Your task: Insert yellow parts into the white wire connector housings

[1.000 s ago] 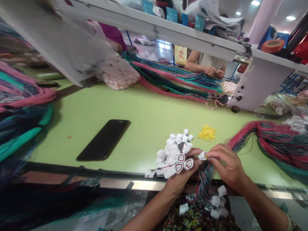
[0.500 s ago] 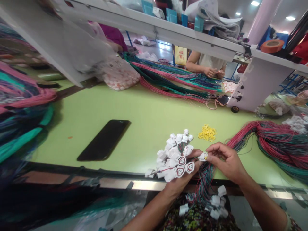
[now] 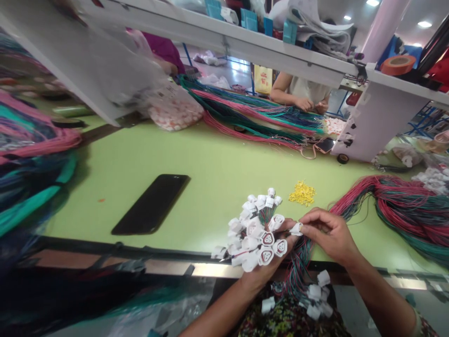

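My left hand point(image 3: 271, 268) is closed around a bundle of thin wires point(image 3: 298, 267) ending in many white plastic connectors point(image 3: 251, 243), which fan out over its back and fingers. Some connector faces show a rounded triangular opening with a red inner rim. One white connector point(image 3: 296, 229) sticks out at the left fingertips. The thumb and index finger of my right hand point(image 3: 331, 238) pinch its end. A trace of yellow shows there, mostly hidden by the fingers. Just beyond the hands lies a pile of small yellow pieces point(image 3: 302, 193). More white connectors point(image 3: 315, 293) hang over my lap.
A black phone point(image 3: 151, 204) lies on the green tabletop point(image 3: 224, 164). Red and green wires point(image 3: 403, 210) are heaped at the right, other wire bundles point(image 3: 31, 131) at the left. Behind stand a shelf point(image 3: 280, 58) and a bag of pieces point(image 3: 175, 110). A co-worker's hands point(image 3: 310, 106) are across the table.
The connectors in my left hand have shifted and turned slightly. Yellow at the pinched connector's end shows less now. My right hand has barely moved.
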The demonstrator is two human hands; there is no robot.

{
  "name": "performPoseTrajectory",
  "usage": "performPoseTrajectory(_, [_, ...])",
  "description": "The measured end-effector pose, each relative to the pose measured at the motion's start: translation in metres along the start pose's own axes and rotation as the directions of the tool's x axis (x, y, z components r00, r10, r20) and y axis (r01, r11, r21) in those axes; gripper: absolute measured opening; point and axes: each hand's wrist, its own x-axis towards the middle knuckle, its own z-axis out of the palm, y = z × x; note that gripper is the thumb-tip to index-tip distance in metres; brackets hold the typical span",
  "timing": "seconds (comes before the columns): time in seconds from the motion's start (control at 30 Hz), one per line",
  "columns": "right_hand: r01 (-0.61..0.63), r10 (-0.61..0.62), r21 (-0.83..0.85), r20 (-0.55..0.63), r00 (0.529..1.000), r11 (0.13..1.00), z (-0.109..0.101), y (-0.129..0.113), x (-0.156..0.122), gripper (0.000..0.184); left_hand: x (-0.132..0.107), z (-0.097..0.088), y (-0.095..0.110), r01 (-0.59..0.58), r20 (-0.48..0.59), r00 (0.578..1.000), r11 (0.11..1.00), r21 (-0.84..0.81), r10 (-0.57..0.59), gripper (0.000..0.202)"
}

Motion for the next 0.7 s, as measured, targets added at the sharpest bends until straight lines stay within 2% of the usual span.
performPoseTrajectory(0.2, [-0.036, 0.036, 0.082, 0.002, 0.999, 0.996, 0.001, 0.003, -0.001, 0.007, 0.002, 0.003, -0.011, 0.015, -0.019, 1.0, 1.0, 0.0, -0.015, 0.019])
performPoseTrajectory(0.33, [0.011, -0.011, -0.001, 0.045, 0.999, 1.0, -0.003, -0.002, -0.003, 0.005, 0.004, 0.005, -0.007, 0.022, 0.026, 0.999, 0.999, -0.032, -0.021, 0.017])
performPoseTrajectory(0.47, [0.171, -0.153, -0.148, 0.126, 0.98, 0.974, -0.007, -0.006, -0.004, 0.022, 0.005, 0.003, 0.004, 0.046, 0.081, 0.996, 0.991, -0.123, -0.036, 0.023])
performPoseTrajectory(0.57, [0.262, -0.234, -0.261, 0.134, 0.963, 0.929, -0.017, -0.008, -0.009, 0.014, 0.009, -0.003, 0.013, 0.03, 0.083, 0.996, 0.995, -0.099, -0.021, 0.025])
performPoseTrajectory(0.63, [0.275, -0.208, -0.351, 0.215, 0.954, 0.895, -0.028, -0.01, -0.017, 0.009, 0.013, -0.005, 0.019, 0.014, 0.064, 0.998, 0.997, -0.073, -0.01, 0.022])
performPoseTrajectory(0.7, [0.32, -0.129, -0.442, 0.41, 0.903, 0.838, -0.039, -0.012, -0.03, 0.008, 0.016, -0.005, 0.022, 0.027, 0.061, 0.998, 0.996, -0.088, -0.022, 0.02])
